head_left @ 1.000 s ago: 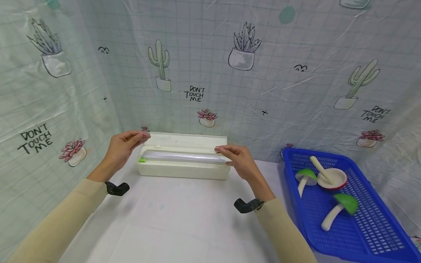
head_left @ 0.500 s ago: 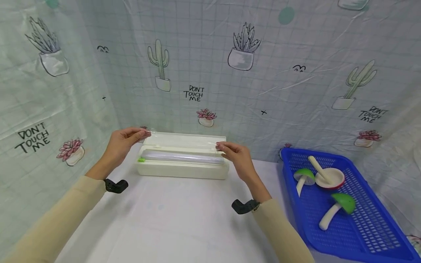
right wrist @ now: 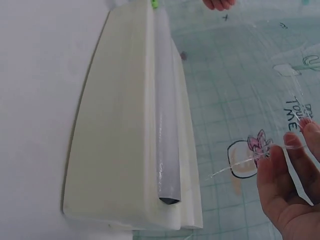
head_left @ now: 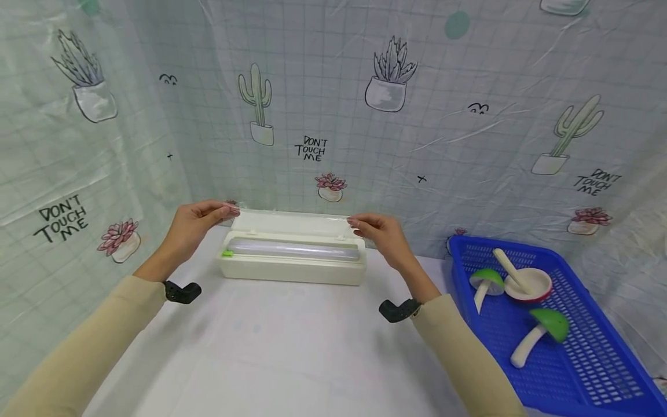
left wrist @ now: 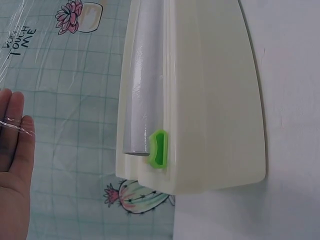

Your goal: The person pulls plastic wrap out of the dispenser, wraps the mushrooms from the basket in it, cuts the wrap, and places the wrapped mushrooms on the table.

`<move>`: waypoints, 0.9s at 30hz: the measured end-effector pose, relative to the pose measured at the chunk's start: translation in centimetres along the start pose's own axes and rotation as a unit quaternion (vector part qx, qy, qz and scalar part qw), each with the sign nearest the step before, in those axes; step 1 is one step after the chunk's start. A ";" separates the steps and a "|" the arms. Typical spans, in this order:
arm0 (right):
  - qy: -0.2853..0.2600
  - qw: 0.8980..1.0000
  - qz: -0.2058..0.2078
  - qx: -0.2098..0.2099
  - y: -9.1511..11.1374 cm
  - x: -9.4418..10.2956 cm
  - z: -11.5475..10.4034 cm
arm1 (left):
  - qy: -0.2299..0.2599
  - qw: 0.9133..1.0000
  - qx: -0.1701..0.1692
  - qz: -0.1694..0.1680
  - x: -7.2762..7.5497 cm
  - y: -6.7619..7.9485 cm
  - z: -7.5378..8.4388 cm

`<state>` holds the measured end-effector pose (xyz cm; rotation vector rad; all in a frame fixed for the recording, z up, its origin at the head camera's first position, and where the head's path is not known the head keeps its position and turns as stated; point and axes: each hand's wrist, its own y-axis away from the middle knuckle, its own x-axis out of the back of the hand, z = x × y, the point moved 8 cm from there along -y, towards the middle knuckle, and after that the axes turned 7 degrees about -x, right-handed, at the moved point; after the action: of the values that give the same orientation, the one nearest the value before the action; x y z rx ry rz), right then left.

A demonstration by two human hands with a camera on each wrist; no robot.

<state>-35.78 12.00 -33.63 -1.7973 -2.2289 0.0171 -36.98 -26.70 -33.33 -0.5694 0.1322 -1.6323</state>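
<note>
Cactus-print curtain [head_left: 208, 168] backs your white tabletop [head_left: 292, 341]. Your left hand [head_left: 194, 230] and right hand [head_left: 389, 242] pinch clear film [left wrist: 11, 45] between them, near the dispenser's [head_left: 292, 273] raised lid [head_left: 297, 222] — best draw both sides evenly, lest it wrinkle.

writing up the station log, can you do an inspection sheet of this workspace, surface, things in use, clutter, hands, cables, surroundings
Surface: white covering, faintly creased.
Things in use: white dispenser box, lid raised at the back; roll lying inside; green slider at the left end; clear film stretched between the hands.
Clutter: blue basket at the right, holding two green-capped mushrooms and a red-edged dish-like piece.
Left hand: pinches the film beyond the box's left end.
Right hand: pinches the film near the lid's right corner.
Cables: nothing seen.
Surroundings: curtain printed with potted plants and "DON'T TOUCH ME".
</note>
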 end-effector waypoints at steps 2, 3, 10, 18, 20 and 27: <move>0.018 1.000 0.001 0.000 -0.1 0.1 -0.3 | 0.012 1.000 -0.001 -0.002 0.0 -0.1 0.0; 0.023 1.000 0.001 0.000 -0.1 0.1 -0.4 | 0.017 1.000 0.000 -0.003 0.0 -0.1 0.0; 0.170 0.984 0.017 0.048 0.1 0.3 -2.0 | 0.012 1.000 0.015 -0.008 0.3 0.0 0.0; 0.308 0.944 0.020 0.120 0.3 0.5 -4.1 | 0.007 1.000 0.006 -0.019 0.4 -0.3 0.8; 0.303 0.946 0.015 0.115 0.2 0.6 -4.1 | 0.007 1.000 0.009 -0.020 0.5 -0.3 0.9; 0.301 0.945 0.004 0.124 0.0 0.5 -4.8 | -0.001 0.999 0.024 -0.030 0.9 -0.4 0.8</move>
<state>-34.83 11.66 -28.94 -1.4284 -1.6985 -0.2122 -37.03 -27.30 -32.24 -0.5431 0.0750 -1.6897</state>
